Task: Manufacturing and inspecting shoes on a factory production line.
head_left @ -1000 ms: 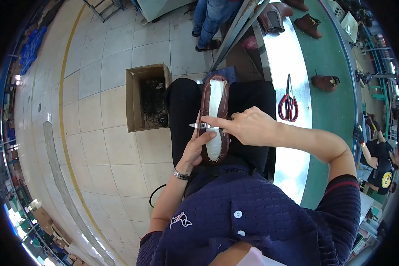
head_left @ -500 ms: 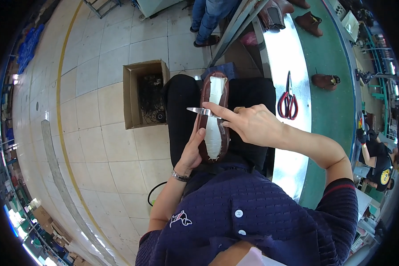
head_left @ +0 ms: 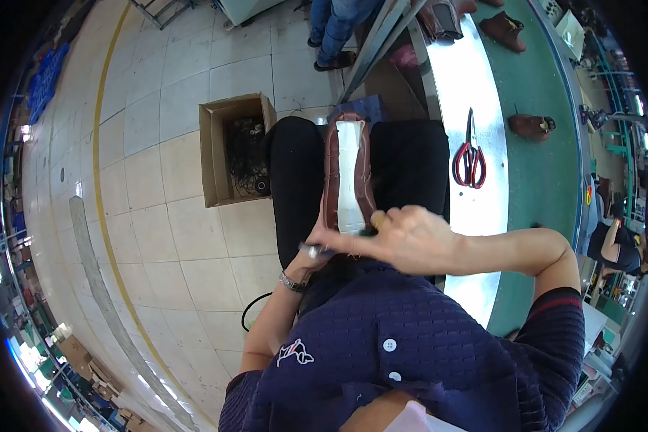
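A brown leather shoe upper [head_left: 331, 173] lies between my thighs, bottom up, with a pale white insole board [head_left: 349, 169] running along its middle. My left hand [head_left: 317, 236] grips its near left side; part of that hand is behind my right one. Across the near end of the shoe is my right hand [head_left: 414, 241], index finger stretched to the left, closed round a short knife. The knife's blade [head_left: 315, 250] is smeared by motion, and most of its handle is hidden in the fingers.
Red-handled scissors [head_left: 469, 162] lie on the shiny metal bench edge [head_left: 482, 237] at my right. Brown shoe uppers [head_left: 531, 127] stand on the green surface beyond. A cardboard box [head_left: 212, 155] with dark stringy scraps sits on the floor at left. Another person's legs [head_left: 335, 36] show ahead.
My right hand has drawn the knife from the shoe's middle toward me, down to its near end. My left hand keeps hold of the shoe, whose near part is now more covered.
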`<state>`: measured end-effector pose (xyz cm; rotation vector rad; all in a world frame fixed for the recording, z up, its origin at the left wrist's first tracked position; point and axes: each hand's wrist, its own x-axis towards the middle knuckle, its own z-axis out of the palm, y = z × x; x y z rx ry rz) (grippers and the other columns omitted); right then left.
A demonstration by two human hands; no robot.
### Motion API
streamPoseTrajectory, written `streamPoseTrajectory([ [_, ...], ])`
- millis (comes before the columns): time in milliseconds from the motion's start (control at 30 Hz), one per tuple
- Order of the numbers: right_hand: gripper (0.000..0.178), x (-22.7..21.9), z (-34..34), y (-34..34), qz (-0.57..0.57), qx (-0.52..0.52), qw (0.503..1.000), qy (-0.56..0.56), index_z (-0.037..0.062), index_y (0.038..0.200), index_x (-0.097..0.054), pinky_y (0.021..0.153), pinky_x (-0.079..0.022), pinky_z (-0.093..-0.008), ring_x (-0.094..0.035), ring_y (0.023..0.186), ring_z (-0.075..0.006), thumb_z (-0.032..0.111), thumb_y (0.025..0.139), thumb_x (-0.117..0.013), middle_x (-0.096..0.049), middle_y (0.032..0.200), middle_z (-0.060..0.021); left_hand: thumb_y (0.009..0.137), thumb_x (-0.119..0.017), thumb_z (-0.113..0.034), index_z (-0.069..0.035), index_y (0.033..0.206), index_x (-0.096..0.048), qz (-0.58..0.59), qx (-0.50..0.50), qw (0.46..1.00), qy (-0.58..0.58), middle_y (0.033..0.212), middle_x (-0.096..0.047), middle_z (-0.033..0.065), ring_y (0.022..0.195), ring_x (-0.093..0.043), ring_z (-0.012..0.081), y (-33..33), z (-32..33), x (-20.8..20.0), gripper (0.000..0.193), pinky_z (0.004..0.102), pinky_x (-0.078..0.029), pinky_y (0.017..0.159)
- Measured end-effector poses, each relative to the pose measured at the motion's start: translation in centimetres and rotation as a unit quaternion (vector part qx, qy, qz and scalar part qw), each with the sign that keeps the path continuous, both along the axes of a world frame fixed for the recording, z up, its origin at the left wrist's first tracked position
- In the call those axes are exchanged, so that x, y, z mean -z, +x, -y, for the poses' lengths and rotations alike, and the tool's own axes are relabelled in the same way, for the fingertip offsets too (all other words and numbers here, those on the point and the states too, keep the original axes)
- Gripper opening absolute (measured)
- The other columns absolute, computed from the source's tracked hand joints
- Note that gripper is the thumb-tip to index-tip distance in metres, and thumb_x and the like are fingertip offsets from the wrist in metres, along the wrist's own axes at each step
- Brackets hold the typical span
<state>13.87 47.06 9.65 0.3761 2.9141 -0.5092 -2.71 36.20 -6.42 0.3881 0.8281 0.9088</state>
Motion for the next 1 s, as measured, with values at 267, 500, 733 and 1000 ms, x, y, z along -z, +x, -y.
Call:
streamPoseTrajectory([
  [267,0.07,1.2,0.5,0.9,0.016,0.028,0.999,0.003,0.0288,0.152,-0.026,0.041,-0.048,-0.0303,-0.064,0.052,-0.0189,0.013,0.091,-0.055,-0.061,0.065,-0.0143,0.083,-0.072,-0.001,-0.002,0.125,-0.055,-0.027,0.037,0.999,0.009,0.113,-0.065,0.0054,0.102,-0.062,0.0147,-0.6,-0.1,-1.8,0.045,0.0293,-0.052,0.087],
  [500,0.073,2.1,-0.4,1.2,0.037,0.088,0.995,-0.023,0.0256,0.153,-0.024,0.043,-0.051,-0.0309,-0.065,0.051,-0.0212,0.011,0.089,-0.054,-0.063,0.07,-0.0187,0.082,-0.074,-0.004,0.0,0.118,-0.06,-0.053,0.097,0.994,-0.016,0.111,-0.066,0.0057,0.102,-0.062,0.0137,-1.0,-0.5,-0.7,0.039,0.0293,-0.05,0.091],
  [733,0.079,3.6,0.1,2.2,0.002,0.087,0.996,-0.037,0.0303,0.154,-0.02,0.044,-0.052,-0.0345,-0.067,0.056,-0.0247,0.013,0.086,-0.058,-0.063,0.067,-0.0161,0.075,-0.08,-0.003,-0.003,0.135,-0.048,-0.081,0.183,0.98,-0.003,0.121,-0.061,0.0055,0.11,-0.059,0.0154,-1.6,-1.8,-1.1,0.068,0.0323,-0.049,0.094],
  [1000,0.041,1.9,0.4,6.5,-0.125,0.408,0.881,-0.201,0.0091,0.134,-0.049,0.058,-0.05,-0.0355,-0.067,0.062,-0.0235,0.029,0.098,-0.053,-0.065,0.068,-0.0132,0.086,-0.073,-0.028,-0.021,0.149,-0.024,0.086,-0.007,0.987,-0.136,0.138,-0.046,0.0045,0.127,-0.047,0.0178,-2.3,-9.1,-1.9,0.08,0.0377,-0.042,0.104],
])
